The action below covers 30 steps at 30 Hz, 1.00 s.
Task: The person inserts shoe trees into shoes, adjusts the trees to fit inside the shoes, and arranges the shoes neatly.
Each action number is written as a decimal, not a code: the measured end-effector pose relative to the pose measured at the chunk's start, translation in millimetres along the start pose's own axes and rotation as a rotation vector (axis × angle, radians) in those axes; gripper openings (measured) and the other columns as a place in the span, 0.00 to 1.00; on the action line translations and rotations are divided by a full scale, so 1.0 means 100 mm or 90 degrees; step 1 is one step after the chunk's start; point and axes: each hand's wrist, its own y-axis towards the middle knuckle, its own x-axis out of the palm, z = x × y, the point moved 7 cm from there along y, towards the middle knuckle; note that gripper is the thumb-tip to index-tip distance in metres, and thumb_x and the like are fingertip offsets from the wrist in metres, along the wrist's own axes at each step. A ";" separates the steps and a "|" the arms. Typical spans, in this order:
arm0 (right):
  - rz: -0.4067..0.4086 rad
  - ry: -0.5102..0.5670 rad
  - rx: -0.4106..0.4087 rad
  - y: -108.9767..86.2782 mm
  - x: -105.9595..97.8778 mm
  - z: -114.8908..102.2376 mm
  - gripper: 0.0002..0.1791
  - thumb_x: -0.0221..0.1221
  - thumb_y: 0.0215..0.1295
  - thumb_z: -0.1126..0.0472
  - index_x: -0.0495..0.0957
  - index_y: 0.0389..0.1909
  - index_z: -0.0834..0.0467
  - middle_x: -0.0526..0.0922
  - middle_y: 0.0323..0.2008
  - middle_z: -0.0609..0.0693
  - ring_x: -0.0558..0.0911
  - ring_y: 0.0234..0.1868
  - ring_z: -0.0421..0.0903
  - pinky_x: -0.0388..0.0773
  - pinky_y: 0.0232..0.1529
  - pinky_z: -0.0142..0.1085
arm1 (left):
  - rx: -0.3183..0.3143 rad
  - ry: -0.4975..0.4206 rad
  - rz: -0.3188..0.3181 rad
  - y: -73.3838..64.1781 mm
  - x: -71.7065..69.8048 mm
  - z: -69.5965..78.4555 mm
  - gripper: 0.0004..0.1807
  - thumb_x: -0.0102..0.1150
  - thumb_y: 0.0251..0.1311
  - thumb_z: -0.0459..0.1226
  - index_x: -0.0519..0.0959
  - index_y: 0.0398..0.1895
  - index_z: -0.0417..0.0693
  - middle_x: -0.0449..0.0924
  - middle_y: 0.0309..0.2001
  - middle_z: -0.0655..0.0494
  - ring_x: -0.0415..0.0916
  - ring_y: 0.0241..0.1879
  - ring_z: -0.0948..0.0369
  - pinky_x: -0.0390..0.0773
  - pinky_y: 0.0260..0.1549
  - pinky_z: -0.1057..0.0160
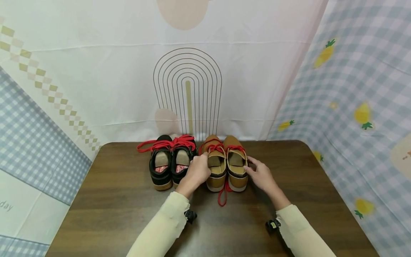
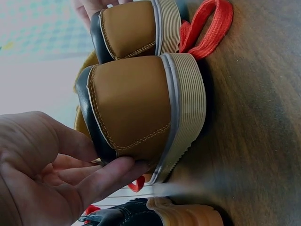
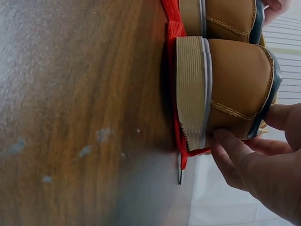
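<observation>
Two tan shoes stand side by side on the table, heels toward me, with red laces and dark collars. My left hand (image 1: pixel 198 169) pinches the outer collar of the left tan shoe (image 1: pixel 216 184), thumb over the rim and fingers along its side in the left wrist view. On the other side, my right hand (image 1: pixel 261 175) holds the right tan shoe (image 1: pixel 237 183) at its outer collar in the same way. A red lace loop (image 1: pixel 221 200) lies behind the heels. The right wrist view shows a lace end (image 3: pixel 181 162) beside the right shoe's sole.
Left of the tan pair stand two black shoes (image 1: pixel 160 176) with red laces, close to my left hand. All sit near the back edge of the brown wooden table (image 1: pixel 122 200). Behind it hangs a white patterned cloth (image 1: pixel 122 82); a checked cloth (image 1: pixel 343 117) hangs at the right.
</observation>
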 end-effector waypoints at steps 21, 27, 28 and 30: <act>-0.006 0.034 0.016 0.08 0.01 0.08 0.30 0.59 0.77 0.58 0.67 0.74 0.65 0.78 0.64 0.70 0.85 0.50 0.60 0.81 0.45 0.43 | -0.003 -0.025 -0.001 0.02 0.03 -0.07 0.31 0.56 0.67 0.27 0.69 0.74 0.42 0.84 0.53 0.33 0.85 0.34 0.49 0.73 0.22 0.58; -0.011 0.024 0.007 0.03 -0.02 0.09 0.30 0.59 0.77 0.56 0.67 0.74 0.64 0.79 0.63 0.68 0.85 0.54 0.60 0.82 0.48 0.44 | -0.004 -0.078 0.012 -0.01 0.06 -0.15 0.33 0.62 0.69 0.34 0.67 0.76 0.40 0.82 0.58 0.36 0.85 0.44 0.47 0.78 0.31 0.56; -0.005 0.017 0.003 0.03 -0.03 0.08 0.30 0.59 0.77 0.56 0.68 0.74 0.64 0.80 0.62 0.68 0.85 0.55 0.60 0.82 0.49 0.44 | 0.001 -0.086 0.019 -0.02 0.05 -0.16 0.33 0.63 0.69 0.35 0.67 0.76 0.39 0.83 0.57 0.37 0.84 0.43 0.48 0.79 0.33 0.56; 0.009 0.000 -0.007 0.01 -0.08 0.05 0.28 0.60 0.76 0.56 0.69 0.72 0.62 0.80 0.61 0.67 0.84 0.56 0.61 0.82 0.49 0.46 | 0.020 -0.101 0.040 -0.04 0.01 -0.16 0.32 0.64 0.68 0.36 0.69 0.74 0.38 0.84 0.55 0.39 0.84 0.42 0.49 0.82 0.37 0.54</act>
